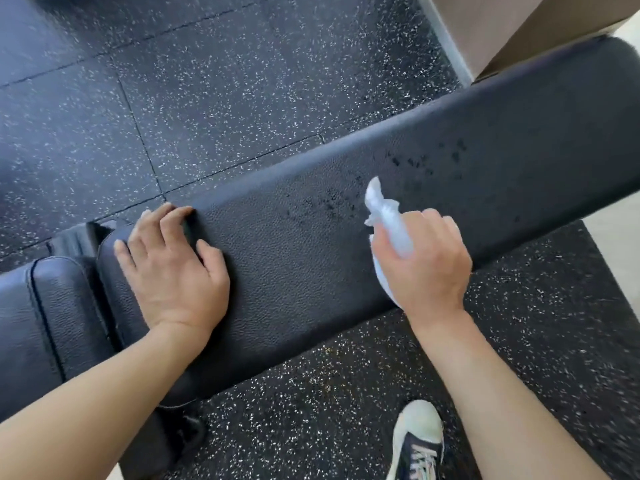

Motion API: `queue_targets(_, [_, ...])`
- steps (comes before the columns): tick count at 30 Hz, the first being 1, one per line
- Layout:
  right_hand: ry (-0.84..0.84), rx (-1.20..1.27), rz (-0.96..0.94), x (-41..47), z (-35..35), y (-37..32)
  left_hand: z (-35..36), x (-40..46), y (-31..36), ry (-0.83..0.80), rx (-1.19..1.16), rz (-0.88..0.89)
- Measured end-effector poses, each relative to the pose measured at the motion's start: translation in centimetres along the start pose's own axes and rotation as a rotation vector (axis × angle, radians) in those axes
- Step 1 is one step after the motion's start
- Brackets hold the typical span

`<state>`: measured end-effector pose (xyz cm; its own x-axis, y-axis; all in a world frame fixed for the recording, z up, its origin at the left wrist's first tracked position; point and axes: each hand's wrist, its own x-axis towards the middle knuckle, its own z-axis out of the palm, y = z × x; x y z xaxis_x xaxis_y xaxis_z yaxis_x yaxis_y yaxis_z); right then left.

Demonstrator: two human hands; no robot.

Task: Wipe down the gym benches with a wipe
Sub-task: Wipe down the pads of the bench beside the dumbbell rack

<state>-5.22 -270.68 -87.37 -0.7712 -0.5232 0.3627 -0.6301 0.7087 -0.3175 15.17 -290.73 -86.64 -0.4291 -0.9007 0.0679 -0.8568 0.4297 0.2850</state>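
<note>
A long black padded gym bench (485,168) runs from the lower left up to the upper right, with dark wet spots on its middle. My right hand (424,261) grips a crumpled white wipe (388,216) over the bench's near edge; one end of the wipe sticks up past the fingers. My left hand (173,268) rests flat on the pad's left end, with its fingertips bent over the far edge. A separate black seat pad (52,306) adjoins the bench at the far left.
Black rubber floor tiles (207,81) with white flecks surround the bench. My shoe (419,441) stands on the floor at the bottom, just below the bench. A tan wall or box (502,26) rises at the upper right, behind the bench's far end.
</note>
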Motion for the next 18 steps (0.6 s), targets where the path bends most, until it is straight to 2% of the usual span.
queue_targets(2, [-0.073,-0.057,0.053,0.4,0.6,-0.4,0.3,0.1,-0.2,0.01,-0.008,0.008])
queue_targets(4, [-0.197,-0.077,-0.009,-0.5,1.4,-3.8,0.4,0.0,-0.2,0.013,-0.014,0.007])
queue_targets(8, [-0.213,0.224,-0.13,-3.2,2.9,-14.1,0.5,-0.1,-0.5,0.016,-0.025,0.012])
queue_targets(10, [-0.176,0.3,-0.103,-3.3,3.9,-16.6,0.6,0.0,-0.4,0.019,-0.032,0.012])
queue_targets(12, [-0.142,0.361,-0.081,-3.1,4.2,-16.4,0.7,0.0,-0.3,0.019,-0.026,0.002])
queue_targets(14, [-0.147,0.36,-0.185,-2.7,3.7,-14.8,0.8,0.1,-0.4,0.026,-0.019,0.005])
queue_targets(16, [-0.177,0.293,-0.307,-0.7,3.6,-12.3,0.9,0.1,-0.5,0.032,-0.009,0.02])
queue_targets(18, [-0.156,0.189,-0.279,3.7,4.4,-9.2,0.9,0.2,-0.7,0.037,-0.008,0.028])
